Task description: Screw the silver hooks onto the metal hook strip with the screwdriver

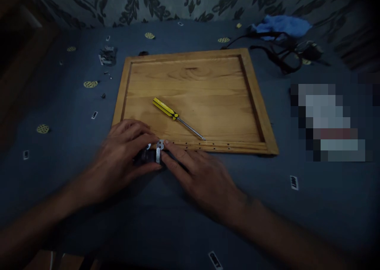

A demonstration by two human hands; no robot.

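Observation:
A framed wooden panel [187,88] lies on the blue patterned cloth, its near rail drilled with several small dark holes. At that rail sits a small shiny metal bracket [159,145] with holes in its plate; part of it is hidden by fingers. My left hand [124,151] pinches the bracket between thumb and fingers from the left. From the right, my right hand [204,175] presses its index fingertip against the plate, with its other fingers just below. A screwdriver [175,115] with a yellow and black handle rests across the panel, its tip near the drilled rail.
Metal fittings [107,56] lie in a small heap at the back left, with small screws [107,75] closer in. Dark-framed eyeglasses [285,58] and a crumpled blue cloth [282,25] lie at the back right. A blurred-out, pixelated object is at the right.

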